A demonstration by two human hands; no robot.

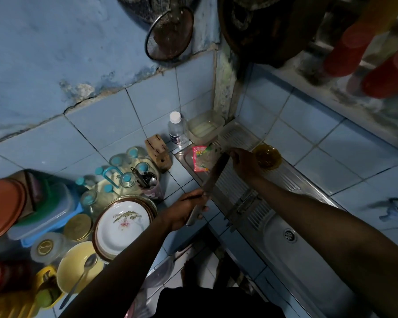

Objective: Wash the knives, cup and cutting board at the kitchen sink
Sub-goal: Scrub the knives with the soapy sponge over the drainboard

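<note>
Two hands were at work above the steel drainboard (pixel 244 187) of the sink. The left hand (pixel 186 210) held its grip closed round the metal handle of a large knife (pixel 214 175), whose broad blade ran up and away over the drainboard toward the corner. The right hand (pixel 244 161) reached to the far end of the blade, near the tip; whether its fingers pinched the blade, or something small against it, could not be told. A second knife (pixel 239 207) appeared to lie on the ribbed drainboard beneath the right forearm. An amber glass bowl (pixel 267 157) stood just beside the right hand, and a pink packet (pixel 199 158) lay on the drainboard's near-left corner. The basin with its drain (pixel 290 235) lay nearer the person, and a tap (pixel 391 208) projected from the tiled wall. On the tiled worktop to the left stood a knife block (pixel 159 152), a stack of plates (pixel 122 226) and a water bottle (pixel 177 129).

Handling, as a judgement: the knife was stiff, fairly heavy and sharp-edged, and its smooth handle would turn slippery when wet. It was best held firmly by the handle, with any cleaning stroke made along the flat or from the spine, never across the edge.
</note>
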